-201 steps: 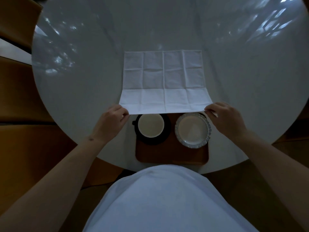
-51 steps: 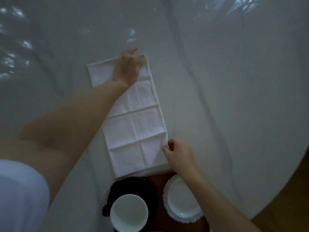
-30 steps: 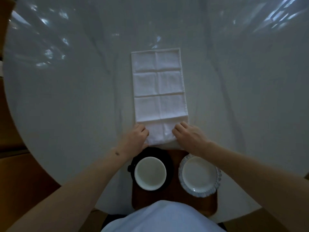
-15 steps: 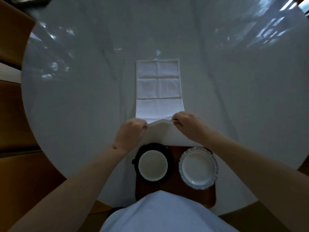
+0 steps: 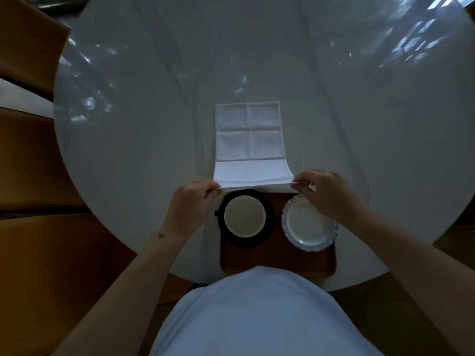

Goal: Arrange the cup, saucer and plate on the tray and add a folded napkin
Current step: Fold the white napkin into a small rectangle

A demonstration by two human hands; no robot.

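A white napkin [image 5: 248,140], folded into a long strip, lies on the table beyond the tray. Its near end is lifted off the table. My left hand [image 5: 191,201] pinches the near left corner and my right hand [image 5: 325,195] pinches the near right corner. On the brown tray [image 5: 277,260] at the table's near edge, a white cup [image 5: 244,219] sits on a black saucer [image 5: 268,227] at the left. A white plate [image 5: 308,226] with a scalloped rim sits at the right, partly under my right hand.
The round white table [image 5: 128,155] spreads wide around the napkin. Brown wooden floor [image 5: 38,240] shows beyond its left edge. My white shirt [image 5: 257,317] covers the tray's near edge.
Both hands took the strip's near end at its corners and have lifted it off the table. The raised end now hangs nearer the tray, above its far edge.
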